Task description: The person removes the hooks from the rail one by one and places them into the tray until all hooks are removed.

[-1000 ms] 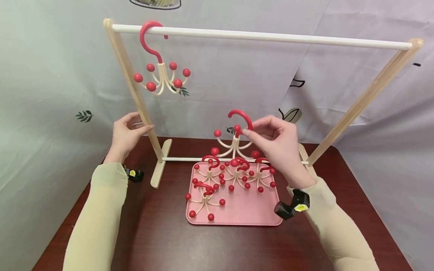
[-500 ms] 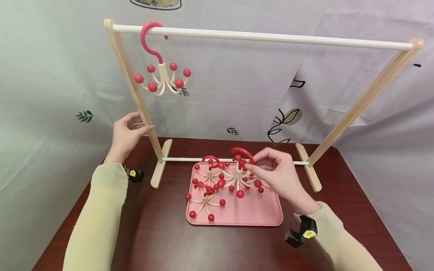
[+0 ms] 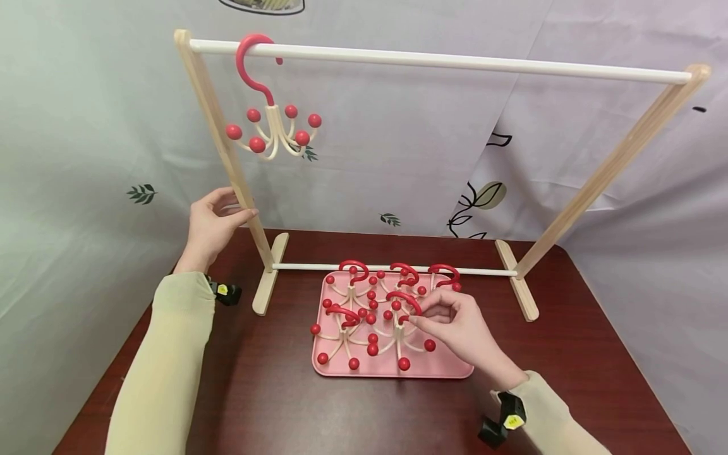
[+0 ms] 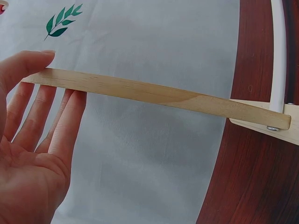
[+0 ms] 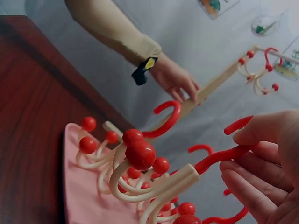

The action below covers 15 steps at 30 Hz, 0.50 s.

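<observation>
My left hand (image 3: 212, 224) holds the rack's left wooden post (image 4: 135, 91), thumb on one side and fingers on the other. With thumb and fingers my right hand (image 3: 455, 323) pinches the red hook of a claw hanger (image 3: 400, 333), which has cream arms ending in red balls. That hanger is over the front middle of the pink tray (image 3: 442, 368); whether it touches the tray I cannot tell. Several like hangers (image 3: 344, 338) stand in the tray, at its back and front left. Another hanger (image 3: 273, 120) hangs from the left end of the white rail (image 3: 455, 62).
The rack's right post (image 3: 608, 170) slants up beyond the tray. A white lower bar (image 3: 307, 267) joins the wooden feet (image 3: 516, 281) just behind the tray. All stands on a dark red table (image 3: 273, 392), with a patterned cloth (image 3: 364, 151) behind.
My right hand has lowered the pinched hanger from above the tray's back edge and brought it toward me, over the tray's front. My left hand stays on the post.
</observation>
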{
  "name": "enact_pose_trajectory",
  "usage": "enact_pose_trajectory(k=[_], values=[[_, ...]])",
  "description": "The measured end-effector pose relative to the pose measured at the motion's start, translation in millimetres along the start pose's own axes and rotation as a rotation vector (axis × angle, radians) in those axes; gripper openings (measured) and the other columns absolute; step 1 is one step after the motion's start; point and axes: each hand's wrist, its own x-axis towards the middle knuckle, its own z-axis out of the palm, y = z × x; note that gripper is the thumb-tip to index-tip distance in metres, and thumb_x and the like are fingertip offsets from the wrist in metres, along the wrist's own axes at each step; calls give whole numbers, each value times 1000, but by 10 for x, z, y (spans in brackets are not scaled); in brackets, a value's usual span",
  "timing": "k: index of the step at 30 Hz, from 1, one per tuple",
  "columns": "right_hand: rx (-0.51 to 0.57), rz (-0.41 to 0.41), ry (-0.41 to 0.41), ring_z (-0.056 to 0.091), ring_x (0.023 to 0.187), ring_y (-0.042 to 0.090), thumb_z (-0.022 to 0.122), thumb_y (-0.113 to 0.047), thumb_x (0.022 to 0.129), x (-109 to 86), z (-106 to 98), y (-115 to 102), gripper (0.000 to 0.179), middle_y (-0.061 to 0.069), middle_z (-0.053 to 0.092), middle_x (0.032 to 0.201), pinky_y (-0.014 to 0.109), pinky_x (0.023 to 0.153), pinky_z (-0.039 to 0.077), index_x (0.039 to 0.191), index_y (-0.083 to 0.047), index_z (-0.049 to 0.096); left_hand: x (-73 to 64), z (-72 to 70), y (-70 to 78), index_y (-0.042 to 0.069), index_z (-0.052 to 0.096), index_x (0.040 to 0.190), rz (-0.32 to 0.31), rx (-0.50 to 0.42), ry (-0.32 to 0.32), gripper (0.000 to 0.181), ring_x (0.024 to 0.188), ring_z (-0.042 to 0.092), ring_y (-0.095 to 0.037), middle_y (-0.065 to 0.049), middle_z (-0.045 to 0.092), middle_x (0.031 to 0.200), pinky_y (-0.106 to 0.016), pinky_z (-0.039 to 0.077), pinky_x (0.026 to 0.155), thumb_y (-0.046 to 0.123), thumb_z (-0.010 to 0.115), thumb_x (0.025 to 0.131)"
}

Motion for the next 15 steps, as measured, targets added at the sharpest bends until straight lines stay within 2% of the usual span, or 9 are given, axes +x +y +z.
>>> enact_pose_trajectory(k=[5, 15], values=[[6, 6, -22, 74, 80, 24, 83, 2, 82, -32, 25, 105, 20, 14, 69, 95, 34, 73, 60, 96, 7, 70, 8, 2, 3, 10, 66, 131, 3, 0, 3, 47, 97, 67, -4, 5, 70, 111, -18, 53, 78, 13, 83, 87], [-20, 76, -24, 74, 80, 23, 84, 0, 83, -38, 81, 228, 18, 12, 71, 96, 33, 73, 60, 95, 1, 72, -5, 0, 5, 10, 65, 132, -15, 4, -4, 48, 99, 67, -4, 2, 69, 114, -18, 53, 78, 16, 83, 88]])
